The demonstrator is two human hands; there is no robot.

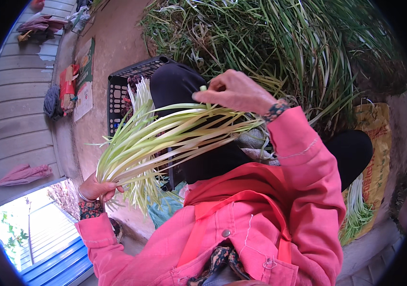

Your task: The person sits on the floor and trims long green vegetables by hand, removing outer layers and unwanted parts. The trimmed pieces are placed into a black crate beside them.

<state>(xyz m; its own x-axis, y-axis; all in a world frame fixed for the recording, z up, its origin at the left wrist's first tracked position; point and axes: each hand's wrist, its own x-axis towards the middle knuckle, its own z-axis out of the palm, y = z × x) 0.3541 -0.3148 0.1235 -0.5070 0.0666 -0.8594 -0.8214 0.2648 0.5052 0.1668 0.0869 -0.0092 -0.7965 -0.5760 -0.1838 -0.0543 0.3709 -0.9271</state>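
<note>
My left hand (101, 189) is closed around one end of a bunch of pale green and whitish leafy stalks (167, 132), which spreads rightward across my dark-trousered knee. Over the knee, above the bunch's far part, my right hand (234, 91) pinches a short pale green stalk piece (203, 88) between thumb and fingers. Behind the bunch, more white-stemmed stalks (142, 96) lie at a black plastic crate (117, 96). A large heap of long green leafy plants (278, 46) fills the floor beyond my knees.
At the right, a yellow printed sack (377, 143) lies on the floor with a bundle of white-and-green stalks (355, 207) on it. A teal plastic bag (166, 207) is beside my lap. Cloths and bags lie along the slatted surface (19, 118) at the left.
</note>
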